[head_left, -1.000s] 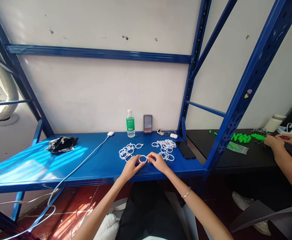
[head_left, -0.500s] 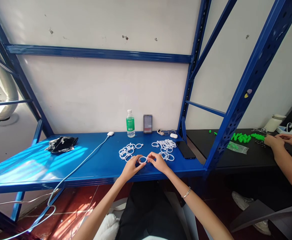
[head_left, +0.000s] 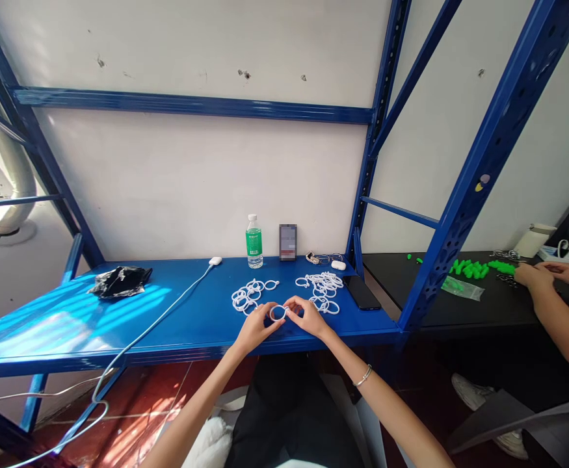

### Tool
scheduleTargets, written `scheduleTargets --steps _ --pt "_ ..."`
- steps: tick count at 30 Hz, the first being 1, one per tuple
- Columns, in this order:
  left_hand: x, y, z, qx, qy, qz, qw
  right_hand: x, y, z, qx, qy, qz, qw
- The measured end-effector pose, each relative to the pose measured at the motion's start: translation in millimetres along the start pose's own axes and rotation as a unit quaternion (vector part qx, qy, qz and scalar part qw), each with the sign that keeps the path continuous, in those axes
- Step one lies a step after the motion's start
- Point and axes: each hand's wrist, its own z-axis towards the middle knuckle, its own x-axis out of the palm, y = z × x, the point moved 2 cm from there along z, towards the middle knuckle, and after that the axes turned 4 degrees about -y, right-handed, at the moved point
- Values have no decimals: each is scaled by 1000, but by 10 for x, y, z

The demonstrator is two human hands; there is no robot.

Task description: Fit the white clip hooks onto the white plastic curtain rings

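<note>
Near the front edge of a glossy blue metal table (head_left: 181,331), the left hand (head_left: 253,328) and right hand (head_left: 308,316) together pinch a thin white plastic-looking ring (head_left: 277,320) from opposite sides, probably for steadiness.

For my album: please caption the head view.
Left hand and right hand hold a white ring; left pile and right pile of rings lie beyond on the blue table.
</note>
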Motion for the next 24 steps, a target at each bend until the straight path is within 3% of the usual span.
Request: scheduleTargets --steps 24 --pt "38 69 4 -6 -2 -10 1000 -11 38 12 13 -28 -12 999"
